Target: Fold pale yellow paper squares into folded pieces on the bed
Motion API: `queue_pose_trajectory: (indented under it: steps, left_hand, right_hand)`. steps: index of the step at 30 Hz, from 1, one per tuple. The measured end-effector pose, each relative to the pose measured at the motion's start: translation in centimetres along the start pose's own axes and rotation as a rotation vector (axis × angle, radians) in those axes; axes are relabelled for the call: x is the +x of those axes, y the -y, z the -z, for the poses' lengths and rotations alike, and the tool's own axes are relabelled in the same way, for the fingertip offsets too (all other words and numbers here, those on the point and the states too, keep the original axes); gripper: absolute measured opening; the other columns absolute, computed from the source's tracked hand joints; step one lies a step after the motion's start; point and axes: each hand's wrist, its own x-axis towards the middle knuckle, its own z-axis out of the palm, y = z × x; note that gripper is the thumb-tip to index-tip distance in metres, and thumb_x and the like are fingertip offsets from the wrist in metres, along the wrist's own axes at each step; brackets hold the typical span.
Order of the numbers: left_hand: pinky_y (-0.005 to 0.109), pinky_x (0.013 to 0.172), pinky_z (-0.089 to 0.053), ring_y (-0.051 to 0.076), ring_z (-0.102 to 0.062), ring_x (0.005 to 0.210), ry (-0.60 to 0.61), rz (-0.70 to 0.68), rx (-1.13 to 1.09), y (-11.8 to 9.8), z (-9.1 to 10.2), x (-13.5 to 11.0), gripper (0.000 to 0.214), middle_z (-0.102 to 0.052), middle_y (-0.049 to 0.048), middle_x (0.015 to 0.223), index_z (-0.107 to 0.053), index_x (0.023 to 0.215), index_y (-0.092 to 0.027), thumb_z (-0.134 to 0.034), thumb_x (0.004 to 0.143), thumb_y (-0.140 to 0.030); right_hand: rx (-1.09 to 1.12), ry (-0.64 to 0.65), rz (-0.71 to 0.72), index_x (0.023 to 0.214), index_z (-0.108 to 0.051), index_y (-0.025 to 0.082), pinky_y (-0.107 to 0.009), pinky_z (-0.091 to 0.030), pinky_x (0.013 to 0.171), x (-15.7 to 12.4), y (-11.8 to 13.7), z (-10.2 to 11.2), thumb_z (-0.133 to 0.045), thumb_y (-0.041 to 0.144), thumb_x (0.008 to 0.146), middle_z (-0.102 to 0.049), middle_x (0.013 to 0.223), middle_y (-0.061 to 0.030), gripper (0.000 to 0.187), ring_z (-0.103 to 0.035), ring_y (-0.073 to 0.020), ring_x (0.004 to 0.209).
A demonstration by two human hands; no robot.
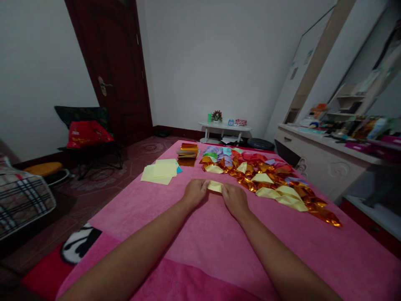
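Between my two hands is a small piece of folded yellow paper point(215, 186), held a little above the pink cloth point(206, 234). My left hand point(196, 191) is closed on its left end, thumb on top. Its right end is pinched by my right hand point(234, 198). Left of my hands lies a stack of flat yellow sheets point(160, 171) with a bit of blue showing beneath. Behind it sits a stack of shiny gold foil paper point(188, 154). On the right spreads a heap of folded gold, yellow, red and purple paper pieces point(263, 177).
A white side table point(225, 125) with a small potted plant point(216, 116) stands against the far wall. At right is a white dresser point(326, 152) crowded with bottles. To the left are a folding chair point(83, 108) bearing a red bag point(89, 133) and a dark door point(115, 62).
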Motion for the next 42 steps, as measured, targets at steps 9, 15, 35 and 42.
queue_pose_trajectory:
  steps: [9, 15, 35, 42]
  left_hand:
    - [0.026, 0.056, -0.026, 0.016, -0.054, 0.061, 0.047, 0.006, 0.039, -0.41, 0.22, -0.05, 0.048, -0.067, 0.0083, 0.07, -0.069, 0.073, -0.014, -0.034, 0.093, -0.04]
    - [0.026, 0.056, -0.026, 0.015, -0.053, 0.06, 0.042, 0.021, 0.023, -0.19, 0.09, 0.07, 0.049, -0.066, 0.0074, 0.069, -0.069, 0.073, -0.014, -0.033, 0.093, -0.039]
    - [0.025, 0.055, -0.025, 0.014, -0.05, 0.058, 0.033, 0.039, -0.035, -0.11, 0.08, 0.1, 0.048, -0.063, 0.0053, 0.064, -0.068, 0.07, -0.013, -0.034, 0.091, -0.039]
    - [0.024, 0.053, -0.025, 0.013, -0.049, 0.056, 0.024, 0.021, -0.073, 0.06, 0.08, 0.1, 0.053, -0.06, 0.0041, 0.06, -0.066, 0.066, -0.013, -0.031, 0.092, -0.043]
  right_hand:
    - [0.012, 0.008, -0.038, 0.079, -0.068, 0.018, -0.026, -0.03, 0.058, 0.22, -0.28, -0.45, -0.037, 0.029, 0.093, -0.071, 0.078, -0.0085, 0.036, -0.062, -0.0176, 0.07]
    - [0.044, 0.005, -0.033, 0.078, -0.069, 0.018, -0.026, -0.028, 0.056, 0.17, -0.33, -0.38, -0.039, 0.031, 0.093, -0.07, 0.074, -0.0065, 0.035, -0.061, -0.0167, 0.068]
    - [0.161, -0.007, -0.044, 0.072, -0.066, 0.019, -0.025, -0.026, 0.055, 0.25, -0.81, -0.77, -0.04, 0.033, 0.091, -0.066, 0.066, -0.0035, 0.035, -0.056, -0.0148, 0.062]
    - [0.203, -0.004, -0.046, 0.067, -0.062, 0.019, -0.024, -0.024, 0.053, 0.38, -1.01, -0.92, -0.041, 0.032, 0.09, -0.064, 0.064, -0.0018, 0.034, -0.054, -0.013, 0.06]
